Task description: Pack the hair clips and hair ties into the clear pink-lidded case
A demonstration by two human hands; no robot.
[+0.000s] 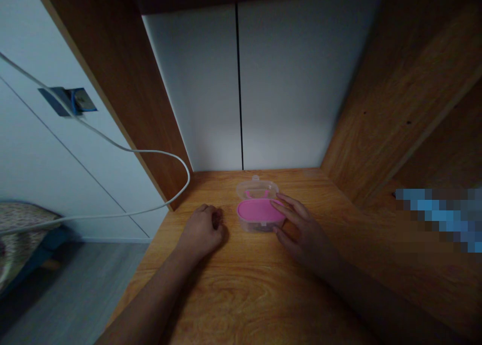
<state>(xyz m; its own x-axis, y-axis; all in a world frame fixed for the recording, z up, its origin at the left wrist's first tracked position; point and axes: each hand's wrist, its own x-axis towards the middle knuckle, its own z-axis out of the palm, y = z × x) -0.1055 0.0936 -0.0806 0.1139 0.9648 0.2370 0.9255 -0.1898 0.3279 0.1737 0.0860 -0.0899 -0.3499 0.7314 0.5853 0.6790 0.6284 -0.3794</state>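
A small transparent plastic box [259, 219] with a pink oval panel [259, 210] on top stands on the wooden desk [241, 305], near the back. A transparent flap or lid part [257, 188] with pink bits extends behind the panel. My right hand [303, 229] grips the box's right end, with fingers on the pink panel and thumb at the front corner. My left hand [201, 232] rests on the desk just left of the box, its fingers curled and holding nothing.
Wood-grain side panels [391, 109] and a white back panel [241, 84] enclose the desk. A white cable [150, 151] runs from a wall fitting [68, 101] at left. Below left are fabric [22, 234] and a grey floor [75, 295]; a blurred blue patch [440, 214] lies right.
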